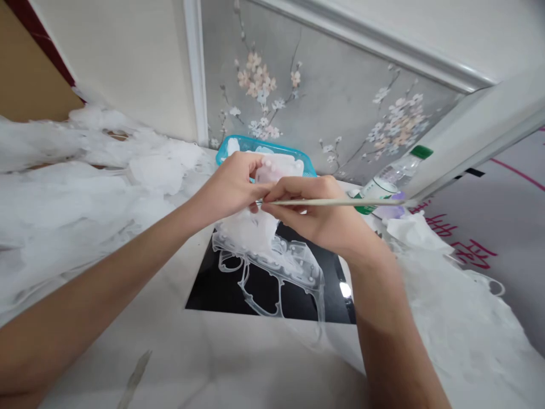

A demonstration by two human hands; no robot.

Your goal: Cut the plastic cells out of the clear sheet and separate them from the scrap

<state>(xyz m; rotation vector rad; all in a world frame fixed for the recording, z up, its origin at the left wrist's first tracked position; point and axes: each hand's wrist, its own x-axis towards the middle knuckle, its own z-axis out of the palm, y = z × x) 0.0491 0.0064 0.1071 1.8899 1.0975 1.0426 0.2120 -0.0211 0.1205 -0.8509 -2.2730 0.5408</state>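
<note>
My left hand (pixel 240 184) is closed on a soft, translucent white moulded piece (pixel 283 166) with small knobs along its top edge, held upright. Close beside it, my right hand (pixel 313 207) pinches a thin pale stick-like tool (pixel 353 202), whose shaft points right. The tool's tip lies between the two hands, mostly hidden by fingers. Below them, more translucent white moulded material (pixel 293 261) with knobs and stringy loops spreads over a black sheet (pixel 230 292). Whether it joins the held piece, I cannot tell.
Behind my hands stands a blue plastic basket (pixel 306 161) with white pieces inside. Heaps of translucent white material (pixel 85 199) cover the left, and another heap (pixel 460 318) lies right. A green-capped bottle (pixel 389 176) leans near the wall. The marble-look tabletop (pixel 170 352) extends toward me.
</note>
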